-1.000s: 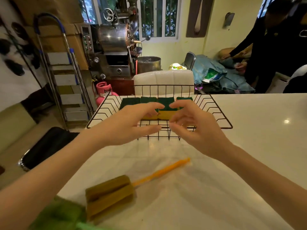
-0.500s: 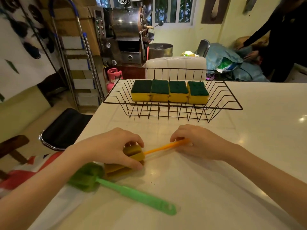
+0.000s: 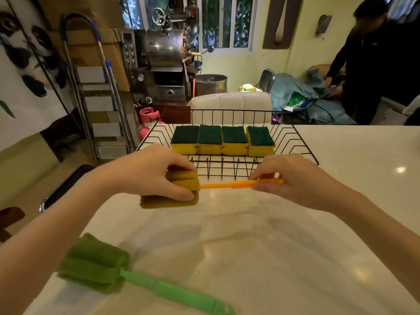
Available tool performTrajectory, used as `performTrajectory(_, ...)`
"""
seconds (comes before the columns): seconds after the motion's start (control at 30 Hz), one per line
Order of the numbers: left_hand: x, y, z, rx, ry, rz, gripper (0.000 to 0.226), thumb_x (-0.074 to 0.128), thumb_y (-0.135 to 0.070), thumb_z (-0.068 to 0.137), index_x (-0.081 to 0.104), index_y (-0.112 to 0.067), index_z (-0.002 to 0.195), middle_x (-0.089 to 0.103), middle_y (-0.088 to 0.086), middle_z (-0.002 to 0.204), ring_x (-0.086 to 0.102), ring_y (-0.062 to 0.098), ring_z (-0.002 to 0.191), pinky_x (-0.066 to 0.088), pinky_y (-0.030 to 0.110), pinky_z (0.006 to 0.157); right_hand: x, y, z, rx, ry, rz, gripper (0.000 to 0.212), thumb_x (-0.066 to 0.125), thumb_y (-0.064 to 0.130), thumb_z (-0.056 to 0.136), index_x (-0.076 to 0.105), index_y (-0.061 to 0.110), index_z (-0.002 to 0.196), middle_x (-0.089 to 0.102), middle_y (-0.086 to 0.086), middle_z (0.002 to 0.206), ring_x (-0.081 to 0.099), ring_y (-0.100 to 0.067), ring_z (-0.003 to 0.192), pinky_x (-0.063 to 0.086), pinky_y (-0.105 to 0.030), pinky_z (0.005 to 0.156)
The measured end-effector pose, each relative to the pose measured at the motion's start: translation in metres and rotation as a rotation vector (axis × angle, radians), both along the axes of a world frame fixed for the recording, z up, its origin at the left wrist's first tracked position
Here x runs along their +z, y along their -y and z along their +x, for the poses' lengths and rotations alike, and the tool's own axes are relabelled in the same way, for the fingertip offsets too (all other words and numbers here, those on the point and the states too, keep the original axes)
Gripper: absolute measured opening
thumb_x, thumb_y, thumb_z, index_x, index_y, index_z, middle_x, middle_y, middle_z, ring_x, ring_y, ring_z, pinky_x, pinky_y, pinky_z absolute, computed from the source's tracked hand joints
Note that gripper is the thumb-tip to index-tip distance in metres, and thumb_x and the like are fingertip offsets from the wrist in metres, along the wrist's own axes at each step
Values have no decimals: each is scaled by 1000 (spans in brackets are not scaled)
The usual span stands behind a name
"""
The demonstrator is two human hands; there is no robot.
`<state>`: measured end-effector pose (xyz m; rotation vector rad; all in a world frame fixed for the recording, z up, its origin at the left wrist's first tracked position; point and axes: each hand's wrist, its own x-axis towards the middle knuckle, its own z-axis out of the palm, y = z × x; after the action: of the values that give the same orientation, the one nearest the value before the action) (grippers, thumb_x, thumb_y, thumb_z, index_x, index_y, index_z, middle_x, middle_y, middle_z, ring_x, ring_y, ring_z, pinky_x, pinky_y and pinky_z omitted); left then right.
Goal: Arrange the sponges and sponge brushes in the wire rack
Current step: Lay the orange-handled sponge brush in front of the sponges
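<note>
A black wire rack (image 3: 304,153) stands at the far side of the white table, holding several yellow sponges with green tops (image 3: 222,139) in a row along its back. Just in front of the rack I hold the orange sponge brush (image 3: 222,185) level, lifted off the table. My left hand (image 3: 145,173) grips its mustard-yellow sponge head (image 3: 184,181). My right hand (image 3: 293,178) pinches the end of its orange handle. A green sponge brush (image 3: 118,273) lies on the table near me at the left, handle pointing right.
The white table (image 3: 250,246) runs to its left edge close to the green brush. Beyond the rack stand a white chair back (image 3: 230,103), a steel machine (image 3: 168,55) and a stepladder (image 3: 95,92). A person in dark clothes (image 3: 372,64) stands at the far right.
Both hands came back from the rack, took hold of the orange sponge brush on the table and lifted it forward to the rack's front edge. The green brush stayed on the table.
</note>
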<state>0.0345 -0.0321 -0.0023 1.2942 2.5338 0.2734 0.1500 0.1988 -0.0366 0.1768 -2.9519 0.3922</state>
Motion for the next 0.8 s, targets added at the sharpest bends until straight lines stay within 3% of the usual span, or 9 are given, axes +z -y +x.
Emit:
performTrajectory(0.13,27,-13,-15,-13,-32,85,58,59,-52,65,48,-36,120,42,-30,90,47,-3,83,40,10,65,23,-13,-7,-46,-110,-7,20,61,35,82,68,28,100,55,18,80,53,-3,73,38,-16,58)
performTrajectory(0.27,39,-30,-39,-11,-122,137,53,65,-42,73,49,-31,122,47,-15,101,48,2,82,38,10,66,37,-25,-26,-72,-174,13,19,61,32,83,69,26,99,64,5,87,56,-11,78,47,-26,65)
performTrajectory(0.37,40,-44,-61,-32,-165,136,53,65,-38,75,48,-29,125,48,-12,105,47,7,94,39,11,71,37,-33,-48,-103,-189,39,19,60,33,84,69,25,99,64,5,89,57,-12,80,49,-27,68)
performTrajectory(0.57,15,-66,-108,-11,-214,89,54,68,-34,76,49,-25,126,55,-2,120,49,13,103,45,27,87,23,-43,-97,-140,-31,43,20,62,33,83,69,26,100,67,3,91,57,-12,79,49,-26,67)
performTrajectory(0.73,-15,-76,-132,-16,-195,-116,51,67,-36,76,52,-23,123,55,1,120,49,15,101,41,24,81,5,-44,-130,-111,131,52,21,64,32,81,70,23,99,56,16,73,51,-5,69,38,-17,56)
performTrajectory(0.8,-25,-80,-137,-27,-173,-187,49,66,-37,76,54,-22,121,57,3,119,49,16,101,42,24,81,-3,-42,-140,-96,188,51,19,65,29,80,70,21,96,57,13,74,54,-8,72,39,-18,56)
